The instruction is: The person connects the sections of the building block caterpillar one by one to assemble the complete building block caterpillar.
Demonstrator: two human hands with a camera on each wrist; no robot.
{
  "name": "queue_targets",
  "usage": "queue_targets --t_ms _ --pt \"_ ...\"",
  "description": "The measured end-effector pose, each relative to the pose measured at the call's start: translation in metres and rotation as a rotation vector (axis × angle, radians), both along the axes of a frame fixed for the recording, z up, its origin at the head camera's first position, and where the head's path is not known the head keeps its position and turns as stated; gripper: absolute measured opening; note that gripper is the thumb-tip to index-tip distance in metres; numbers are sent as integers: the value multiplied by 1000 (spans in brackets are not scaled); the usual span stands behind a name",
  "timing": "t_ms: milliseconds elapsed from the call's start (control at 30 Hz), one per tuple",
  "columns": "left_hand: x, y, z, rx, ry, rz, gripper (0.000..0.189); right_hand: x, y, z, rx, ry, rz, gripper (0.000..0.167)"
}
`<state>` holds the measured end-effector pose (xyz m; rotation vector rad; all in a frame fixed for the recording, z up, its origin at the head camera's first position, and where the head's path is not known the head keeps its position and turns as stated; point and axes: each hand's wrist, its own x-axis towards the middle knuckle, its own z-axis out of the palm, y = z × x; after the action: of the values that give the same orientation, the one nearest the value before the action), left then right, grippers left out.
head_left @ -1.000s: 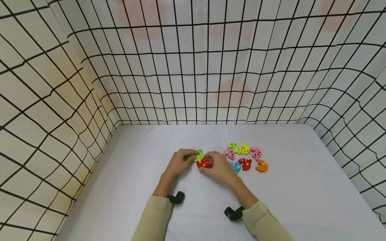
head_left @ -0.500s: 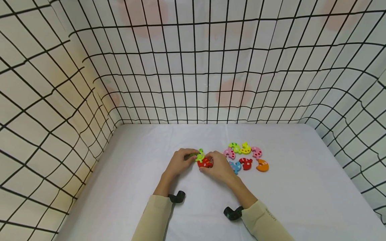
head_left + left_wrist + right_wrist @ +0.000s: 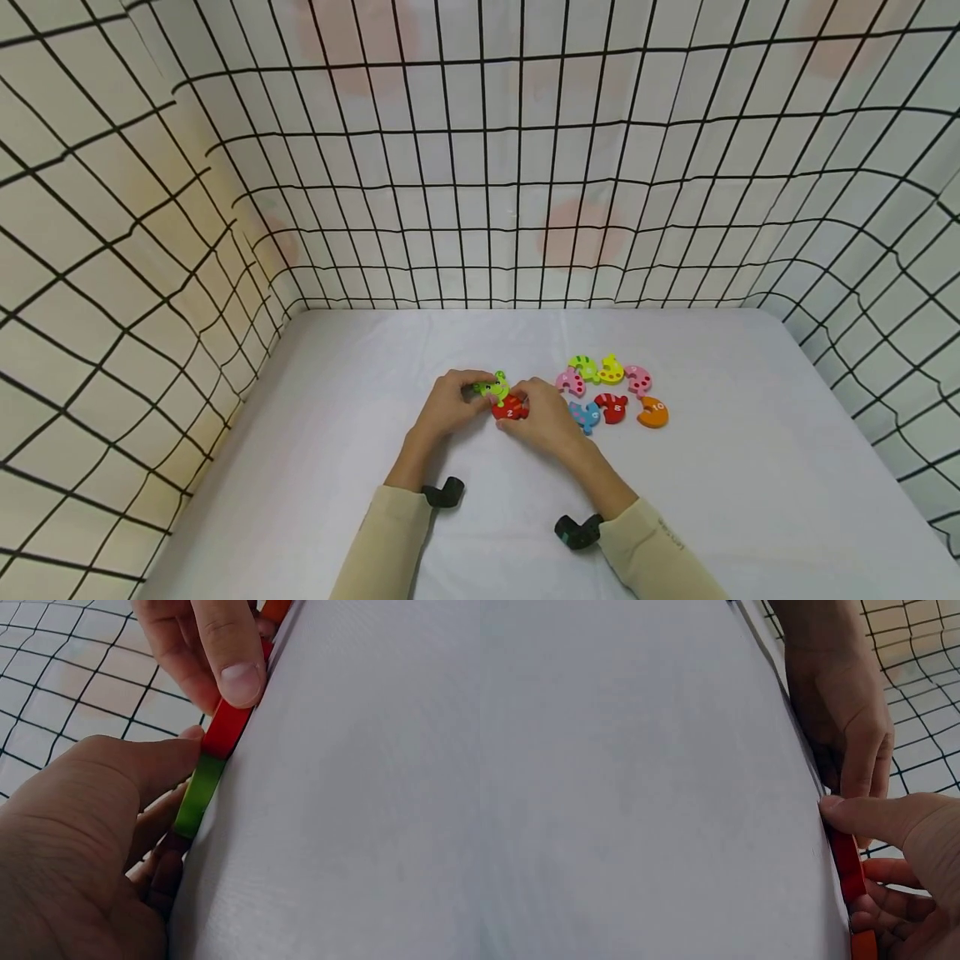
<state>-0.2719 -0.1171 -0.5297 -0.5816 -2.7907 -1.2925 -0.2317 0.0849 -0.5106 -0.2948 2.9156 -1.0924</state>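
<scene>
My left hand (image 3: 450, 407) pinches a green caterpillar-head puzzle piece (image 3: 492, 388) with a face and small feelers. Thumb and fingers of my right hand (image 3: 546, 418) grip a red puzzle piece (image 3: 510, 408) marked 2. The two pieces meet edge to edge low over the white cloth, the green one on the far left side of the red. In the left wrist view, the green edge (image 3: 199, 796) lines up with the red edge (image 3: 226, 729). The red piece's side (image 3: 847, 864) also shows between my right thumb and fingers in the right wrist view.
Several more numbered pieces lie right of my right hand: a blue one (image 3: 585, 417), a red 8 (image 3: 612, 407), an orange 10 (image 3: 653, 412), a yellow one (image 3: 611, 369) and others. A black wire grid (image 3: 480, 183) stands around the white-covered table (image 3: 750, 467).
The green head piece has turned a little and its face has shifted left between my left fingers. My right hand keeps its grip on the red piece, almost still.
</scene>
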Motion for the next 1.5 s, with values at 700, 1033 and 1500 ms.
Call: queue_targets --t_ms 700,1033,1500 --pt "-1 2 -2 -86 -8 -25 62 2 66 0 23 -10 -1 51" --pt "2 -2 -1 -71 -25 -37 56 7 72 0 93 -34 47 53" --pt "6 1 1 -130 -48 -72 67 9 70 -2 86 -4 17 54"
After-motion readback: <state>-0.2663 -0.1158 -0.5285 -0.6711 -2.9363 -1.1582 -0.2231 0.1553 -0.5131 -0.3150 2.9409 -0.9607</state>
